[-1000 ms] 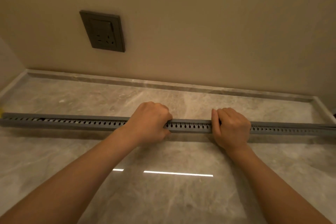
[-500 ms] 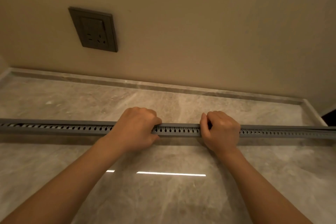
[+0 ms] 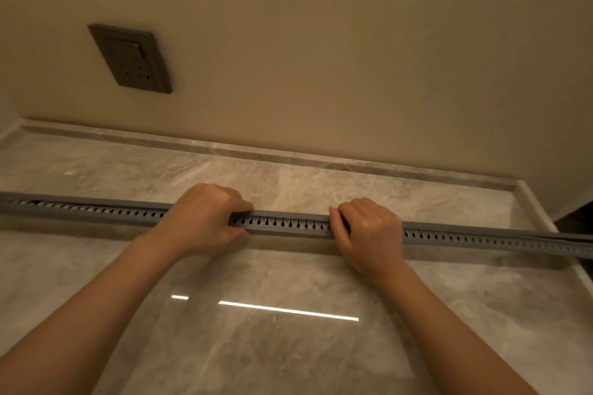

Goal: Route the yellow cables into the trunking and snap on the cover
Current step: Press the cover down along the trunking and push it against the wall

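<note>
Head view shows the long grey slotted plastic trunking (image 3: 282, 225) lying across the polished marble counter (image 3: 288, 346), parallel to the beige wall, its flat grey cover strip (image 3: 288, 214) on top. No yellow cables visible — presumably inside already. At the far right the cover looks slightly lifted, not seated. Left hand (image 3: 200, 218) is curled down over the trunking, fingers wrapped over the top and thumb at the front face; right hand (image 3: 369, 231) clamps it the same way just beside, a short bare stretch between them. To do this well, I'd say press straight down and work outward along the cover — squeezing evenly so the lip clicks rather than bows. Both forearms reach forward, wrists low. A dark wall socket (image 3: 130, 58) sits above left.
</note>
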A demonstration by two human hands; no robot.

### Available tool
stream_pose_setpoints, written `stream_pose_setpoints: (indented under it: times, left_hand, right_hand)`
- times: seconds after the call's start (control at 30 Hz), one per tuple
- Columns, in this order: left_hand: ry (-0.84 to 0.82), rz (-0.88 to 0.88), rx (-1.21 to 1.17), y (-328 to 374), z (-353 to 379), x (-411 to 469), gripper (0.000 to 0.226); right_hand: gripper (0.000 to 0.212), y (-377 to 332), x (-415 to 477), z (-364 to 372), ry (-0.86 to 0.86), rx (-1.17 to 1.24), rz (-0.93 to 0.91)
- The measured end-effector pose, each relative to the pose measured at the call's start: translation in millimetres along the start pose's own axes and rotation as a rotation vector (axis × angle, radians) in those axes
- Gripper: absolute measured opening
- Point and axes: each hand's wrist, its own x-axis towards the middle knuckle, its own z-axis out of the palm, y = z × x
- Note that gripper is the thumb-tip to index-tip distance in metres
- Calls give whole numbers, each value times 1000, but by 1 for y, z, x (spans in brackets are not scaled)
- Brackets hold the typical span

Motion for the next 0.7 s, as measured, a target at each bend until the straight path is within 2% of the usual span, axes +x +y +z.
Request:
stream_pose_setpoints:
  times: [0.17, 0.3, 0.37, 0.57, 0.7]
  left_hand:
    - [-7, -46, 56, 6, -5, 2, 35]
    - [-13, -61, 86, 11, -6, -1, 34]
    - [-5, -72, 96, 14, -7, -2, 37]
    - [-9, -50, 98, 17, -6, -1, 47]
    - [0, -46, 115, 16, -4, -3, 47]
  right_hand:
    - [37, 45, -18, -24, 28, 20, 33]
    - [39, 66, -27, -36, -70, 54, -124]
    - [41, 69, -27, -38, -126, 78, -148]
    - [35, 67, -23, -40, -260, 175, -69]
    - [37, 64, -19, -44, -273, 141, -65]
